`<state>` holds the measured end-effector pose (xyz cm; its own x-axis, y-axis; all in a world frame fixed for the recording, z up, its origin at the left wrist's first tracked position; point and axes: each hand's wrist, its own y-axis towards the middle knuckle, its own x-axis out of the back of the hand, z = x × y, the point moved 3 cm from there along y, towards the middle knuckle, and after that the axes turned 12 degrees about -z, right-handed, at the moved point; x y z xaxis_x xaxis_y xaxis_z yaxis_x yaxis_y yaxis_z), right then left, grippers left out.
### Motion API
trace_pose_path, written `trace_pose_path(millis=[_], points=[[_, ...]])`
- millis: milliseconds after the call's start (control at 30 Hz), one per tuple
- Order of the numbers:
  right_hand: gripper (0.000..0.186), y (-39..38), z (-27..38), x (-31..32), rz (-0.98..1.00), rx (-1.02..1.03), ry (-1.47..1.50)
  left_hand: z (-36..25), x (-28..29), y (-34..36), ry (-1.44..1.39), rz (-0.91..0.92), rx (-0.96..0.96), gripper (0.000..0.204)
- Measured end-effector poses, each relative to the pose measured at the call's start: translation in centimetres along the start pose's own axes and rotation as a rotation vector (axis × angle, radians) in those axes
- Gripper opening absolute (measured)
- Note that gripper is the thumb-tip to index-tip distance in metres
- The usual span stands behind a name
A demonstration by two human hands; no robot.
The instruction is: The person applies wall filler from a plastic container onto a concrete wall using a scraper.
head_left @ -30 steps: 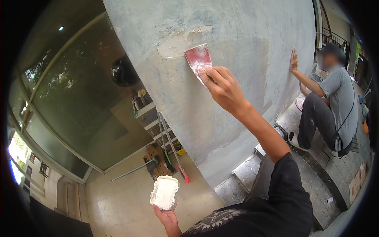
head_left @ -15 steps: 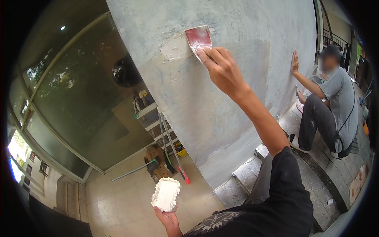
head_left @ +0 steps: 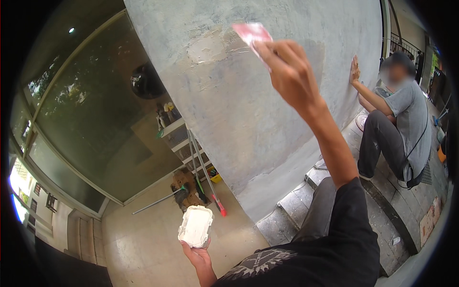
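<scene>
In my right hand [head_left: 291, 71], raised high at the pale grey wall [head_left: 229, 110], is a red flexible scraper [head_left: 251, 33], smeared white and slightly blurred; my fingers close round its near end. Whether its edge touches the wall I cannot tell. A rough cream putty patch [head_left: 203, 48] shows left of the blade. Low in the view, my left hand [head_left: 198, 256] grips a small light container [head_left: 195, 226] full of white paste, held out over the tiled floor.
A co-worker [head_left: 401, 124] squats at right, one palm on the wall. Concrete steps [head_left: 282, 220] run along its foot. At left are a glass panel [head_left: 91, 115], a shelf [head_left: 174, 129], poles with brush heads [head_left: 220, 206] and a dirty mat [head_left: 179, 174].
My right hand and the scraper have moved up and right, tilting away from the putty patch, which is more exposed. My left hand with the container has shifted slightly left and up in view.
</scene>
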<state>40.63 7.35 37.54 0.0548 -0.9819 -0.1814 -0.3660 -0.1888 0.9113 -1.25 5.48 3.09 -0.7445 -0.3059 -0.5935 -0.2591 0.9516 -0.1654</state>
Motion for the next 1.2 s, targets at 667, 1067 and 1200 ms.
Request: trace_pose_path(millis=[667,1067,1200], points=[[0.033,0.0,-0.7,0.5,-0.075,0.011,-0.037,1.8,0.5,1.4,0.047,0.095,0.064,0.066],[0.03,-4.5,0.4,-1.3,0.154,-0.019,0.038,2.4,0.8,1.3,0.071,0.094,0.1,0.066],[0.027,0.1,-0.2,1.4,0.16,-0.017,0.042,2.3,0.2,1.7,0.061,0.114,0.089,0.065]])
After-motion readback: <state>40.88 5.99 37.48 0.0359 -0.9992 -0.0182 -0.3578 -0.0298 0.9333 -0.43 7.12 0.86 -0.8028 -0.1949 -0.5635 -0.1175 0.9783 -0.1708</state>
